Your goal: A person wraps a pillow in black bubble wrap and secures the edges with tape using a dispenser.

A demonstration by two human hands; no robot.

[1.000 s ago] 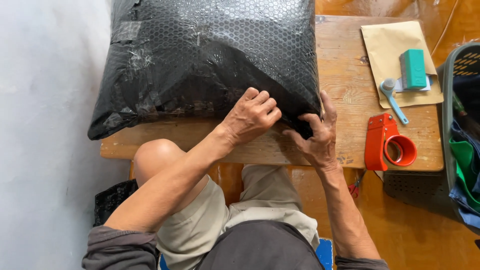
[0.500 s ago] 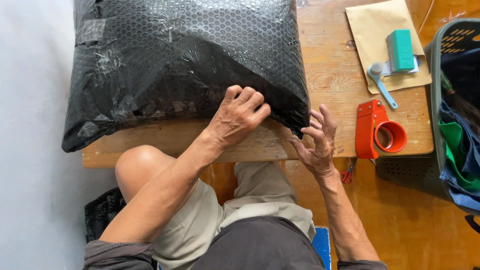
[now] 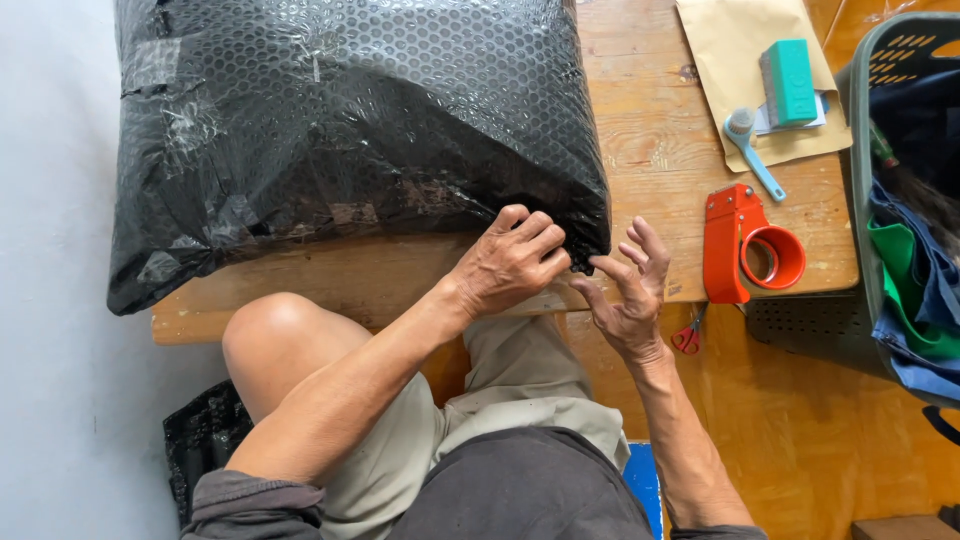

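A big parcel wrapped in black bubble wrap (image 3: 350, 120) lies on a low wooden table (image 3: 640, 130). My left hand (image 3: 512, 262) presses its curled fingers against the parcel's near right corner, at the table's front edge. My right hand (image 3: 628, 295) hovers just right of that corner with fingers spread and holds nothing; its fingertips almost touch the wrap. An orange tape dispenser (image 3: 745, 245) stands on the table to the right of my right hand.
A tan envelope (image 3: 740, 60) at the table's back right carries a green block (image 3: 788, 80) and a small blue-handled tool (image 3: 750, 150). A grey basket with clothes (image 3: 900, 200) stands at the right. Red-handled scissors (image 3: 687, 338) lie on the floor. A white wall runs along the left.
My left hand slid right along the parcel's edge to its corner. My right hand let go of the corner a second ago and now hovers open beside it.
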